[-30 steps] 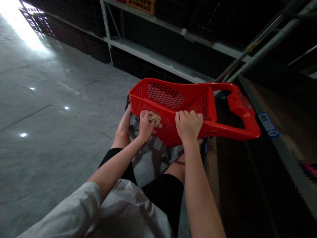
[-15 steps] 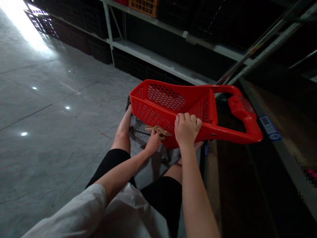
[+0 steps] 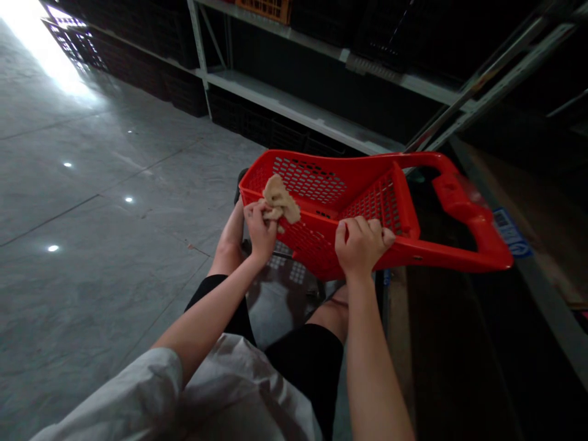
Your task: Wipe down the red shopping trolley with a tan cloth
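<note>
A red plastic shopping cart point(image 3: 316, 242) with perforated walls stands before my knees, its handle point(image 3: 463, 196) pointing right. My left hand point(image 3: 261, 231) is closed on a crumpled tan cloth point(image 3: 281, 199) at the near rim, towards the cart's left end. Part of the cloth hangs over the rim into the basket. Farther right, my right hand point(image 3: 364, 245) grips the same near rim, fingers wrapped over its top. The lower frame of the cart is mostly hidden beneath the basket and behind my arms.
Metal shelving point(image 3: 294, 110) runs behind the cart, with dark crates point(image 3: 184, 92) at the left and an orange crate point(image 3: 266, 8) on top. At the right lies a low ledge bearing a blue-and-white label point(image 3: 512, 233). Grey concrete floor point(image 3: 92, 294) extends to the left.
My left hand has brought the cloth up from the cart's lower outer side to the near rim. The handle end has shifted slightly right, and my right hand with it.
</note>
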Available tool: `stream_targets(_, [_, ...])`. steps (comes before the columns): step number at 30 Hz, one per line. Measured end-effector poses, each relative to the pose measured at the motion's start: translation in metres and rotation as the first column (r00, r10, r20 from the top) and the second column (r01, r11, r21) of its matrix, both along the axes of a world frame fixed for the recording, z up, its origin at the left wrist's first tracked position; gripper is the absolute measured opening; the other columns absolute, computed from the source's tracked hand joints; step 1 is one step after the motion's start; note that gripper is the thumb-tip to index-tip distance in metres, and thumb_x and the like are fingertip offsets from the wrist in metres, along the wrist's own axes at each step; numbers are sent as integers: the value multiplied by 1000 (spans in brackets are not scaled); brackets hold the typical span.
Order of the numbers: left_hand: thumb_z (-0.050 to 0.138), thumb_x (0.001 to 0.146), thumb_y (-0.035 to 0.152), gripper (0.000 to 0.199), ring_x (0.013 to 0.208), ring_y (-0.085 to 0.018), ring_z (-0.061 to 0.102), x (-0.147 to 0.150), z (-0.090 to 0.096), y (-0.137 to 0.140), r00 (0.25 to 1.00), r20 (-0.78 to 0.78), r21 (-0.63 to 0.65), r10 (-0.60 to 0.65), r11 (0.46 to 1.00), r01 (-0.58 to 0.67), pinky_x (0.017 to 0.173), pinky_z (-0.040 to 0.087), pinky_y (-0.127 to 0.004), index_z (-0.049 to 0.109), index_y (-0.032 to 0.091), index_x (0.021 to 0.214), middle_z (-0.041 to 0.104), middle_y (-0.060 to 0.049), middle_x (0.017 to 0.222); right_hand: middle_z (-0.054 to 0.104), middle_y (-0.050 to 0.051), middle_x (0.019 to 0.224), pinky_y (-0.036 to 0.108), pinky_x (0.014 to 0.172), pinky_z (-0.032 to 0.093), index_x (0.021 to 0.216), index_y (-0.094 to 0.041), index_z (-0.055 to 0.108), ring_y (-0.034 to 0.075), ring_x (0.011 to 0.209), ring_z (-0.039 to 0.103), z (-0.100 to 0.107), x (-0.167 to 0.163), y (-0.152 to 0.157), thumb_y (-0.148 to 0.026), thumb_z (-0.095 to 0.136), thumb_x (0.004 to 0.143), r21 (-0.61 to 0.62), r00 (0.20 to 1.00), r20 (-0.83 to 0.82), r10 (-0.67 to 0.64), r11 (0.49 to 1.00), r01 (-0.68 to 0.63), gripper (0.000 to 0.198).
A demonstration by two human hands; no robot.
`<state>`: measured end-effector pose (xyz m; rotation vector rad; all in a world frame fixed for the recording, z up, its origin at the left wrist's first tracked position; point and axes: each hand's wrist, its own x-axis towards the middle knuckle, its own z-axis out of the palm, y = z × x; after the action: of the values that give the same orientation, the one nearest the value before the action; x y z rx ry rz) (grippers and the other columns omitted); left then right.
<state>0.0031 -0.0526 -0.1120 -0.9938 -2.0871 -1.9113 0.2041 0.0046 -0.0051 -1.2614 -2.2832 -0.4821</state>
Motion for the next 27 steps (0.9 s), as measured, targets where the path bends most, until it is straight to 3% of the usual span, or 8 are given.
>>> stream_targets(4, [56,85,25,10,87,-18,64,47,-49,-20,973,81,-179,-214,958,226,85,58,-32,64,21,80,63,-4,85,72,7,87,42,89,23,83,-22,68,26,91,50,0,21,-1,-34,40,99,18,1000,2,10,1000,-10,34])
stream_targets(7, [60,81,20,7,77,-21,66,67,-65,-32,935,100,-200,-340,914,353,76,59,-35,63,22,75,66,-3,76,72,7,90,42,92,24,84,-22,68,26,95,51,3,35,2,-34,41,99,-13,1000,19,1,1000,-1,33])
stream_targets(10, [61,79,18,3,88,-24,65,71,-51,-32,931,105,-189,-350,912,364,85,57,-41,60,21,80,68,-6,90,74,8,100,45,98,26,90,-22,69,27,102,53,1,40,1,-34,41,100,-52,1000,-3,-9,999,9,32])
stream_targets(15, [55,84,13,11,99,-22,59,61,15,-18,967,-22,-41,-255,966,254,92,51,-37,60,22,86,62,-5,96,61,13,140,50,114,28,129,-21,59,28,135,46,-23,10,-32,-32,41,98,-122,933,-328,147,973,-197,37])
stream_targets(18, [54,82,9,17,92,-18,58,51,35,-16,913,-56,-30,-405,914,404,86,51,-32,62,22,88,61,-3,90,55,13,148,47,117,35,142,-22,47,25,141,44,-43,-22,-60,-37,39,99,-217,763,-611,212,882,-419,46])
stream_targets(21, [56,79,11,21,86,-14,59,38,31,-22,799,123,31,-588,807,589,77,51,-26,57,22,97,60,-1,93,48,14,153,43,106,48,144,-23,44,25,138,49,-59,-46,-73,-45,42,97,-346,477,-876,-74,785,-514,52])
stream_targets(24, [61,78,16,34,83,-10,59,28,25,-28,629,364,200,-687,717,668,75,50,-21,46,25,106,57,2,92,50,9,153,38,85,58,143,-30,42,25,123,62,-69,-61,-73,-53,51,92,-412,149,-879,-454,564,-716,57])
stream_targets(27, [63,77,20,35,74,-9,57,26,33,-28,423,488,224,-763,578,784,67,48,-19,43,25,105,57,4,87,66,3,131,32,76,58,130,-32,53,20,103,69,-72,-72,-70,-54,62,85,-269,-48,-762,-646,384,-883,51])
